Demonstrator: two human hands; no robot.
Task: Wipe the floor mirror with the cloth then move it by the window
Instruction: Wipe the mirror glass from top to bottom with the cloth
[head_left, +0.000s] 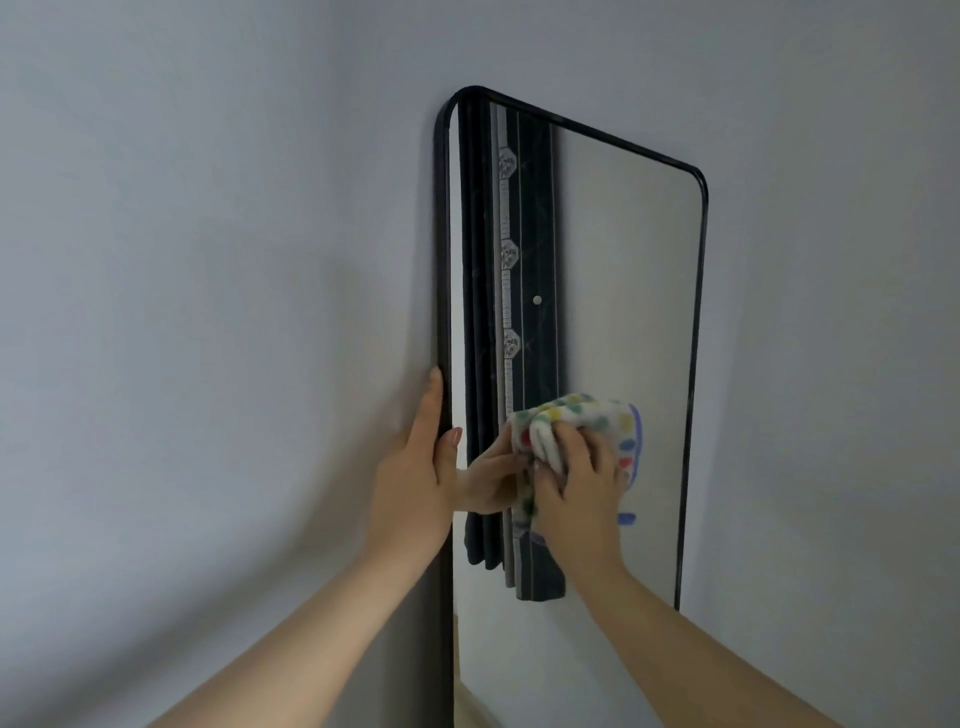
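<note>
A black-framed floor mirror (623, 291) leans on a grey wall (208, 260); the left hand (415, 467) grips its frame edge, the right hand (576, 483) presses a bunched polka-dot cloth (582, 415) mid-glass, best wiped in firm overlapping strokes.

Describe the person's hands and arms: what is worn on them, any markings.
The left hand and right hand are bare: no gloves, rings, watch or bracelet show. The left forearm and right forearm are bare as well; no sleeve reaches into view. No marks or tattoos are visible.
</note>
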